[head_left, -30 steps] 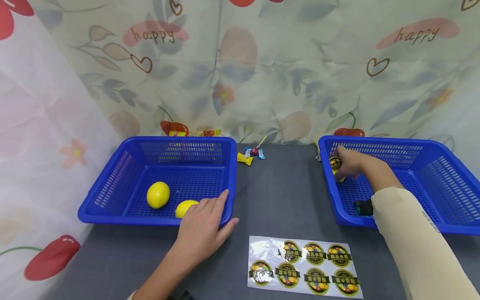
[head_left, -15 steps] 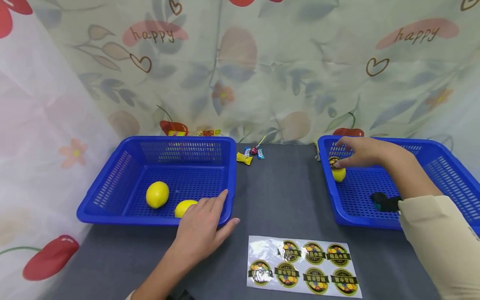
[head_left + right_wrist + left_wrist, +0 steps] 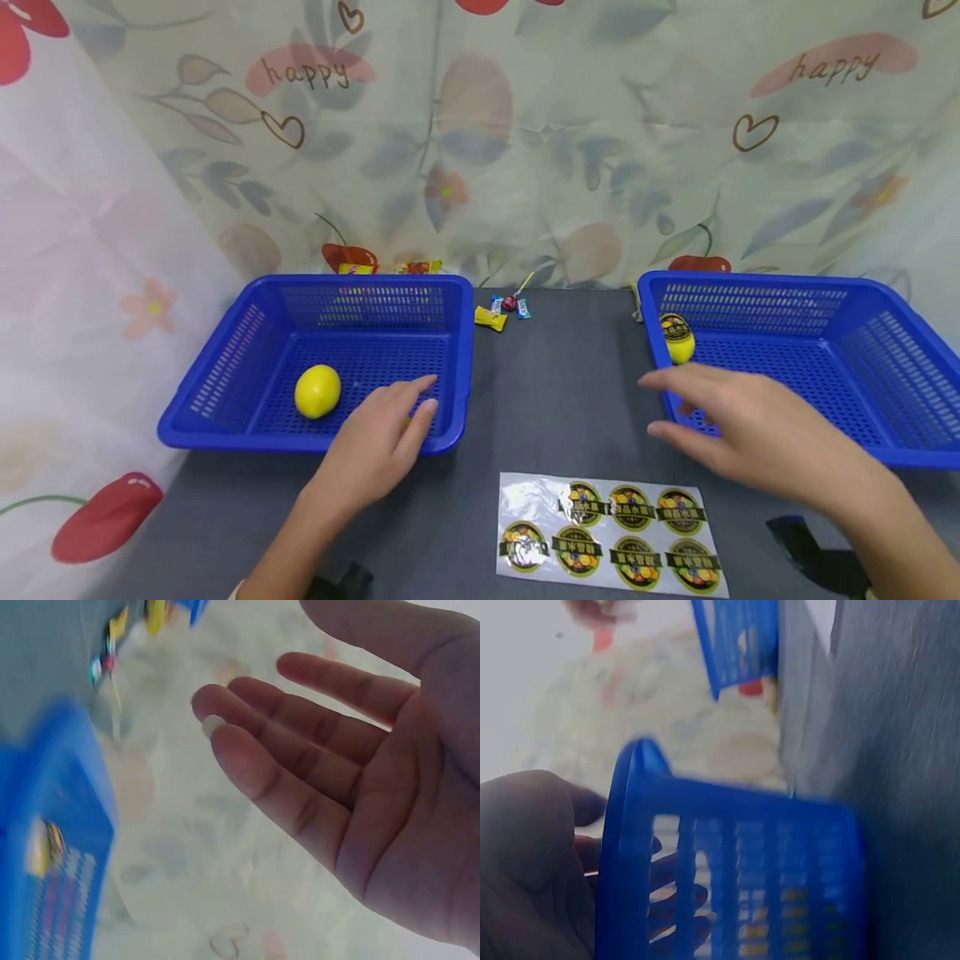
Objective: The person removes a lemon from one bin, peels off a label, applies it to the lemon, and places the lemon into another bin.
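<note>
Head view: left hand reaches over the front rim of the left blue basket, fingers spread and lowered over a second lemon that is almost fully hidden beneath them; whether they grip it cannot be told. A bare lemon lies just left of that hand in the same basket. Right hand hovers flat, fingers released, holding nothing, above the near left corner of the right blue basket, where a labelled lemon sits by the left wall. Sticker sheet lies on the grey surface between the hands. Left wrist view: blurred; fingers behind the basket mesh. Right wrist view: open palm, fingers straight.
</note>
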Available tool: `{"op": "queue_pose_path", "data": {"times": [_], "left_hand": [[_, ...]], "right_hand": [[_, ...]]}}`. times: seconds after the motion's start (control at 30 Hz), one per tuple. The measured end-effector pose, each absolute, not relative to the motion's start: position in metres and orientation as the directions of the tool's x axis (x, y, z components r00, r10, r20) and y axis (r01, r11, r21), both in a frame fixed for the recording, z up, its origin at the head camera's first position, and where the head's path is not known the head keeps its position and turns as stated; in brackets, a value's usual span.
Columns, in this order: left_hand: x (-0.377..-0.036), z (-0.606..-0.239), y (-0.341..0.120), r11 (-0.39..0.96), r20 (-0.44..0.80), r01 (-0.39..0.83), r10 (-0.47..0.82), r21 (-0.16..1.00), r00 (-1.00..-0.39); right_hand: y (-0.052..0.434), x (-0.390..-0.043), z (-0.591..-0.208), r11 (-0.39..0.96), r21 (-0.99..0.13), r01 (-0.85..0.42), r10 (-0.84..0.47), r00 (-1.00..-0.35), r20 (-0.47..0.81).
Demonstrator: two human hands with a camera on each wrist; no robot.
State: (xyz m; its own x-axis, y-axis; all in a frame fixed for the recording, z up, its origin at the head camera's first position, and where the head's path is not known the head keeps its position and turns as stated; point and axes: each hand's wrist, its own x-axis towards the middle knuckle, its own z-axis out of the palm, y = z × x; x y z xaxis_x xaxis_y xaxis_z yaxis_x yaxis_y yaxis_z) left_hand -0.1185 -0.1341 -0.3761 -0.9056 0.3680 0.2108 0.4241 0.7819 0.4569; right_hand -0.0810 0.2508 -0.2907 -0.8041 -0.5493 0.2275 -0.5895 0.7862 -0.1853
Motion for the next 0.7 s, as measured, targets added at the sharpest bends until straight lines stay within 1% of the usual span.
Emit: {"op": "queue_pose_path", "data": {"times": [0.03,0.13,0.23,0.33,0.5,0.63,0.7], "left_hand": [[-0.121,-0.375,-0.139,0.773,0.219,0.424,0.364,0.472,-0.905],[-0.129,-0.371,-0.157,0.767,0.202,0.398,0.344,0.503,-0.917],[-0.138,-0.366,-0.175,0.777,0.113,0.339,0.331,0.531,-0.937],[-0.148,-0.361,-0.185,0.790,-0.030,0.281,0.353,0.545,-0.935],[-0.163,-0.357,-0.186,0.821,-0.253,0.226,0.403,0.524,-0.879],[-0.172,-0.358,-0.180,0.861,-0.349,0.209,0.395,0.463,-0.850],[-0.175,-0.360,-0.178,0.872,-0.377,0.209,0.393,0.443,-0.839]], "right_hand": [[0.248,-0.072,-0.298,0.774,-0.180,-0.606,-0.566,-0.791,0.232],[0.240,-0.053,-0.325,0.740,-0.218,-0.636,-0.609,-0.772,0.185],[0.238,-0.044,-0.353,0.721,-0.289,-0.630,-0.629,-0.770,0.110],[0.242,-0.039,-0.379,0.744,-0.322,-0.585,-0.604,-0.795,0.048],[0.255,-0.036,-0.406,0.819,-0.360,-0.447,-0.501,-0.863,-0.069],[0.259,-0.038,-0.419,0.842,-0.403,-0.358,-0.435,-0.893,-0.116],[0.259,-0.040,-0.424,0.844,-0.415,-0.339,-0.423,-0.897,-0.127]]}}
